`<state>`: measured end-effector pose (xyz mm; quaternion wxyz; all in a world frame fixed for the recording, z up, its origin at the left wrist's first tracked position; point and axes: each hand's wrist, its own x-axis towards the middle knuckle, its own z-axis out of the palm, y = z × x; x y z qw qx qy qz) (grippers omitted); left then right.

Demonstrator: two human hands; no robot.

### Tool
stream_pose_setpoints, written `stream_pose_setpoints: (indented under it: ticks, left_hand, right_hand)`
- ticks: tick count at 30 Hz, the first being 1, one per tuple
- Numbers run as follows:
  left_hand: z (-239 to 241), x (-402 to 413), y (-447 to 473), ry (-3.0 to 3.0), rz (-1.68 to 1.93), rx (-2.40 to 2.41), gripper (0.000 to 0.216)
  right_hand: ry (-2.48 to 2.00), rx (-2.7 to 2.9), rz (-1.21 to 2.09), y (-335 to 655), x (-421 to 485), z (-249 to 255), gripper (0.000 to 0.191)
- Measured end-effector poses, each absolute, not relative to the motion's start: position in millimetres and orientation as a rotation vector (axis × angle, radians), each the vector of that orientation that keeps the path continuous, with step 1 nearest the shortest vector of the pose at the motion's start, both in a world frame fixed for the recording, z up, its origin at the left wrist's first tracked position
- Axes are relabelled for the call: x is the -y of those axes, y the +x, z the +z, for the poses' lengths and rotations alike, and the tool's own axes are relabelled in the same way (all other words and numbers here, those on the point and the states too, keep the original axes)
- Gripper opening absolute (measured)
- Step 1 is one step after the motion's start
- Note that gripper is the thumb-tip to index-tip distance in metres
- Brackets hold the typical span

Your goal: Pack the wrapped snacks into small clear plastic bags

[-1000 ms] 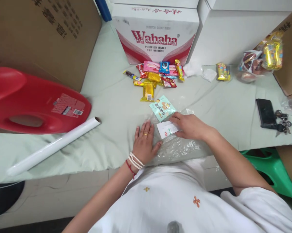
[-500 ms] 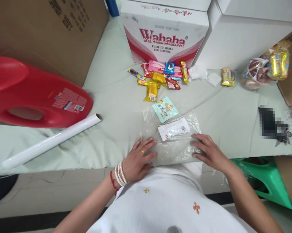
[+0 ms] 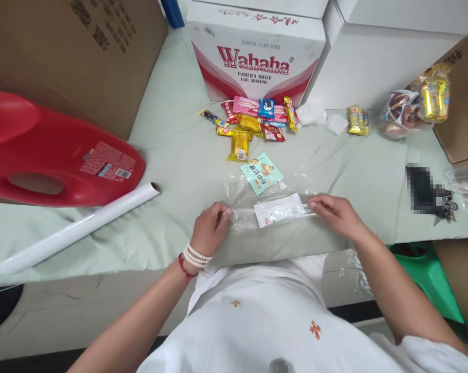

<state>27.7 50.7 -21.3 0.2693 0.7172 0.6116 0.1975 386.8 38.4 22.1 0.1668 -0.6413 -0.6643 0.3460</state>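
A clear plastic bag (image 3: 242,218) lies on the pale green cloth near the front edge of the table. My left hand (image 3: 211,228), with beads at the wrist, pinches its left side. At the other end, my right hand (image 3: 332,211) grips the right side between thumb and fingers. The near edge of the plastic is drawn taut in a line between the hands. A small white packet (image 3: 279,210) rests in the middle, between my hands. Just beyond it is a light green printed packet (image 3: 261,173), lying flat and tilted. Whether either packet is inside the plastic, I cannot tell.
Several wrapped snacks (image 3: 253,120) lie before a Wahaha carton (image 3: 257,57). To the left are a red jug (image 3: 74,155) and a white roll (image 3: 82,228). Bagged snacks (image 3: 402,111) and a blurred dark item (image 3: 420,189) sit right. A green stool (image 3: 431,280) stands below.
Both hands have gone from lying spread on the plastic to pinching its sides. The near edge of the plastic is now lifted and folded away from me, against the white packet.
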Motion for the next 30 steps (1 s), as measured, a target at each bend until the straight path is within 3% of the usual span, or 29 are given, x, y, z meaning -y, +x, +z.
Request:
stream_pose_setpoints:
  ticks: [3, 6, 9, 13, 17, 21, 23, 27, 30]
  left_hand:
    - [-27, -70, 37, 1.928, 0.522, -1.823, 0.017]
    - [-31, -75, 34, 1.973, 0.732, -1.968, 0.021]
    - [-25, -64, 26, 1.966, 1.061, -2.09, 0.027]
    - [-6, -40, 36, 2.306, 1.343, -1.766, 0.027]
    - [-6, -36, 77, 2.68, 0.889, -1.119, 0.041]
    - [-22, -48, 105, 2.678, 0.382, -1.149, 0.043]
    - [-26, -51, 110, 2.649, 0.307, -1.185, 0.042]
    - [-28, -51, 109, 2.586, 0.329, -1.208, 0.041]
    - [-34, -49, 103, 2.456, 0.454, -1.146, 0.039]
  right_hand:
    - [-2.061, 2.009, 0.842, 380, -78, 15, 0.032]
    - [-2.189, 2.155, 0.478, 375, -102, 14, 0.033]
    - [-2.016, 2.186, 0.239, 370, -115, 16, 0.039]
    - [-1.657, 2.33, 0.319, 349, -134, 5, 0.053]
    - [-1.802, 2.339, 0.552, 326, -156, -6, 0.066]
    - [-1.824, 2.307, 0.81, 327, -162, 8, 0.034]
    - [-1.576, 2.397, 0.843, 333, -152, 19, 0.026]
    - [-1.057, 2.674, 0.717, 344, -105, 26, 0.035]
    - [-1.009, 2.816, 0.571, 350, -68, 14, 0.045]
